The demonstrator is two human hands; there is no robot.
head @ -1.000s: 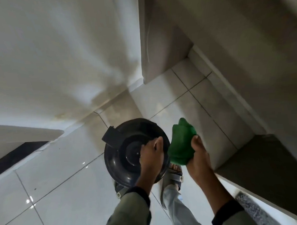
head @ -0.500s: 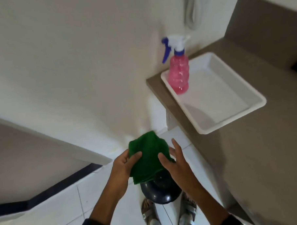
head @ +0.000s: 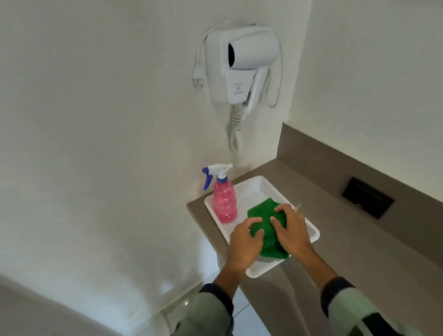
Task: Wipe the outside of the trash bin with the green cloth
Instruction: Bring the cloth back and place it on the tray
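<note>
likely hotel bathroom: wall-mounted hair dryer (head: 246,62), vanity counter (head: 345,238), tiled floor (head: 247,316).

Green cloth (head: 265,227) partly covered by left hand (head: 245,241) and right hand (head: 291,230); palms hidden, grip unclear. White tray (head: 257,189) near edge masked by hands and cloth. Both sleeves (head: 206,318) cut off at 6 o'clock frame edge. Hair dryer (head: 248,55) cord blurred. Dark wall plate (head: 367,197) at 3 o'clock too small to identify. Trash bin out of view.
</note>
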